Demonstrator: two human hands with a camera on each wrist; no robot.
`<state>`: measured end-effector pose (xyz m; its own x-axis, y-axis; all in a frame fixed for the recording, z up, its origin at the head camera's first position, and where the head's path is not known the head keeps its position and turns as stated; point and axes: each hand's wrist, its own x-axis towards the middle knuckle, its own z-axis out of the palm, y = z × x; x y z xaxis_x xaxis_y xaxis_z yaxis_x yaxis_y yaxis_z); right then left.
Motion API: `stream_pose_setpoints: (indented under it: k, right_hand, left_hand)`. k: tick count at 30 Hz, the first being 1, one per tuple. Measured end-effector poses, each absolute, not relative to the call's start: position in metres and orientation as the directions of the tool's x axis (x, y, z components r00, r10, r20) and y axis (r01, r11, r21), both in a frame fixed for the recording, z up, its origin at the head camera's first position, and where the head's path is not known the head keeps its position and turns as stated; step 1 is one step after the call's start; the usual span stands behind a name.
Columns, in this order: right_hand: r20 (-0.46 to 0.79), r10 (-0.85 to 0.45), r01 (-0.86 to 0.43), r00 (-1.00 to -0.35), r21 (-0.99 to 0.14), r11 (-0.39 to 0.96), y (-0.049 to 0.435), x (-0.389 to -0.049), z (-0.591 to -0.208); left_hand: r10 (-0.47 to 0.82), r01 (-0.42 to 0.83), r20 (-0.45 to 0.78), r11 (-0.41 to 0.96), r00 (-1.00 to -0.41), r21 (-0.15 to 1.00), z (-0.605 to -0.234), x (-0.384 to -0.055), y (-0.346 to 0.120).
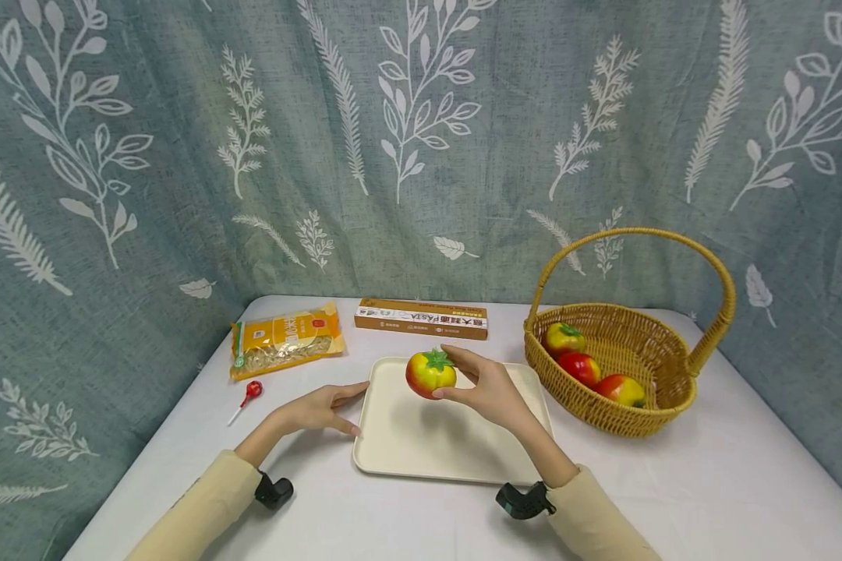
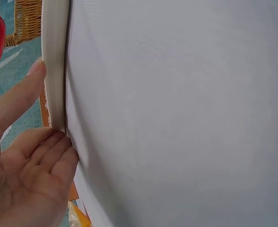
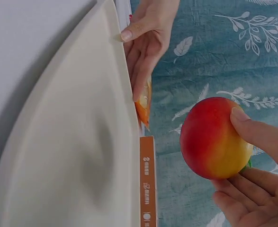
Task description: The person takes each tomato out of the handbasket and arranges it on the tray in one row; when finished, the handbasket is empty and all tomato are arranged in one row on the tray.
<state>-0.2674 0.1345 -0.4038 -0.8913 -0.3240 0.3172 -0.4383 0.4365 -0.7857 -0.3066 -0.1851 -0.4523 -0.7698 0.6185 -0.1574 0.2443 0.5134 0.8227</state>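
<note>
My right hand (image 1: 487,387) holds a red-and-yellow fruit (image 1: 428,375) with a green leafy top above the cream tray (image 1: 407,460). In the right wrist view, thumb and fingers grip this fruit (image 3: 214,137) from its side. My left hand (image 1: 319,409) is at the tray's left edge, thumb and fingers spread apart. The left wrist view has that thumb touching the tray rim (image 2: 55,71) and the other fingers, fairly straight, against the rim further along. A wicker basket (image 1: 656,421) to the right contains a few similar fruits (image 1: 578,368).
Behind the tray lies a long pasta box (image 1: 421,319). At the back left are an orange-and-clear food packet (image 1: 288,340) and a red lollipop (image 1: 252,390). The basket's tall arched handle (image 1: 631,231) rises on the right. A patterned curtain (image 1: 421,218) hangs behind the white table (image 1: 337,514).
</note>
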Motion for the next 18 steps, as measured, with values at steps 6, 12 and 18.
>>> stream_pose_setpoints:
  k: [6, 12, 18]
  right_hand:
    - [0.292, -0.349, -0.43, -0.891, -0.791, 0.435, 0.12, -0.273, -0.412]
    - [0.275, -0.43, -0.469, -0.86, -0.758, 0.452, 0.106, -0.28, -0.416]
    - [0.23, -0.497, -0.486, -0.837, -0.73, 0.481, 0.099, -0.288, -0.416]
  left_hand:
    - [0.611, 0.241, -0.169, 0.529, -0.773, 0.814, -0.451, -0.307, -0.184]
    - [0.616, 0.239, -0.166, 0.52, -0.77, 0.82, -0.45, -0.305, -0.185]
    - [0.616, 0.235, -0.174, 0.525, -0.768, 0.818, -0.449, -0.306, -0.183]
